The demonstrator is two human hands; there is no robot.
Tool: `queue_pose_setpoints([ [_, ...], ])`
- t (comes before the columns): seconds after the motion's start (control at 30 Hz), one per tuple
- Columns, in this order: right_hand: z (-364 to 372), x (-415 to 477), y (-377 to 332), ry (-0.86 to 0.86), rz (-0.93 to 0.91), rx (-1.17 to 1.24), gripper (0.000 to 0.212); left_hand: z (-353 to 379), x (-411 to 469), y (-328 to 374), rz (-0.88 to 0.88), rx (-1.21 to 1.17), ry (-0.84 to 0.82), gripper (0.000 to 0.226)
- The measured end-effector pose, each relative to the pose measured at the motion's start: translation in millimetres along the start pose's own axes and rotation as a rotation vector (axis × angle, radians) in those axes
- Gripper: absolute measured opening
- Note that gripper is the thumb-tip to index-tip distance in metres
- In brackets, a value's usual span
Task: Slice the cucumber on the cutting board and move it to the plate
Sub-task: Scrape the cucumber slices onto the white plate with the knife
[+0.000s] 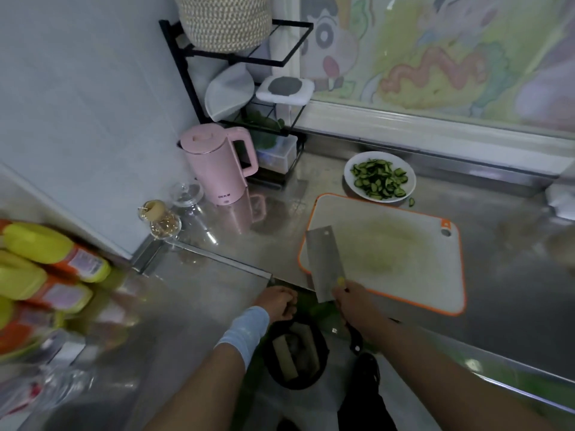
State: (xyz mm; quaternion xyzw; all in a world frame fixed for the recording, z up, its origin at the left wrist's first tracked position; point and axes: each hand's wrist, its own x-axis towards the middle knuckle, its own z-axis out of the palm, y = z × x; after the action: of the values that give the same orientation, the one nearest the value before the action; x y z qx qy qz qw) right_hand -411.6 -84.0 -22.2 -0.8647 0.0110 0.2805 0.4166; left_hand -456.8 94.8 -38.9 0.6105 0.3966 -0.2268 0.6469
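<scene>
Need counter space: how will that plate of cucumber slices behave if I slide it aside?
The plate looks ceramic, so probably breakable. On the shiny steel counter it would likely slide easily. The loose slices could spill; one lies beside it.

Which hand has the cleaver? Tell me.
The right hand grips the cleaver, whose blade lies over a corner of the cutting board. The left hand, pale-blue wrap on its wrist, is at the counter edge, off the board.

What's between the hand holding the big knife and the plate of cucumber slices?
The orange-edged cutting board, bare but for green smears, lies between the right hand gripping the knife and the plate, seen in the head view.
</scene>
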Motion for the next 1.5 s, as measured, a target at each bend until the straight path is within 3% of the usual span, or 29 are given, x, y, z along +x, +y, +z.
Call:
queue_pose_setpoints([
  [0.07,5.6,-14.7,6.8,-0.005,-0.031,-0.036,0.039,2.4,-3.6,-15.8,-0.021,0.009,0.003,0.018],
  [0.13,8.6,-27.0,13.7,-0.018,-0.017,-0.04,0.039,0.8,-1.9,-30.4,0.013,0.14,-0.018,0.035],
  [0.2,10.5,-35.9,19.8,-0.021,0.014,-0.047,0.036,-2.8,-1.4,-44.5,0.093,0.291,-0.026,0.044],
  [0.27,11.3,-45.2,19.7,-0.031,0.048,-0.056,0.027,-3.0,-11.7,-50.8,0.174,0.28,-0.022,0.043],
  [0.33,12.1,-49.0,18.6,-0.017,0.09,-0.037,0.027,-2.3,-24.0,-54.2,0.429,0.33,0.038,0.048],
  [0.43,15.0,-49.0,15.1,-0.069,0.152,-0.039,0.029,1.0,-38.4,-64.5,0.906,0.72,0.145,0.064],
  [0.53,10.0,-56.1,7.0,-0.066,0.213,0.127,0.024,0.9,-37.0,-77.7,1.066,1.173,0.206,0.091],
  [0.67,6.1,-59.6,4.7,-0.141,0.261,0.199,0.021,-5.9,-35.5,-79.7,1.015,1.377,0.295,0.107],
  [0.77,4.9,-64.1,2.8,-0.168,0.278,0.153,0.029,-12.3,-38.0,-70.5,0.909,1.404,0.324,0.096],
  [0.93,-0.2,-73.8,6.8,-0.205,0.212,-0.021,0.035,-27.4,-30.3,-61.1,0.577,1.416,0.29,0.086],
  [1.03,-1.0,-72.0,8.6,-0.18,0.224,-0.046,0.03,-33.4,-23.1,-66.6,0.416,1.343,0.19,0.064],
  [1.17,-5.7,-65.8,5.1,-0.099,0.134,-0.119,0.021,-34.5,-19.1,-68.2,0.43,1.074,0.098,0.038],
  [1.3,-5.7,-57.9,0.5,-0.086,0.036,-0.186,0.022,-35.0,-12.2,-63.0,0.575,0.855,0.228,0.006],
  [1.4,-5.7,-51.7,1.1,-0.095,0.016,-0.212,0.022,-32.4,-13.7,-57.9,0.539,0.863,0.258,0.018],
  [1.43,-5.7,-50.1,1.4,-0.093,0.013,-0.221,0.021,-31.3,-12.7,-58.1,0.488,0.879,0.179,0.021],
  [1.5,-6.6,-47.3,1.5,-0.09,0.016,-0.241,0.026,-29.1,-8.8,-59.8,0.318,0.98,-0.035,0.051],
])
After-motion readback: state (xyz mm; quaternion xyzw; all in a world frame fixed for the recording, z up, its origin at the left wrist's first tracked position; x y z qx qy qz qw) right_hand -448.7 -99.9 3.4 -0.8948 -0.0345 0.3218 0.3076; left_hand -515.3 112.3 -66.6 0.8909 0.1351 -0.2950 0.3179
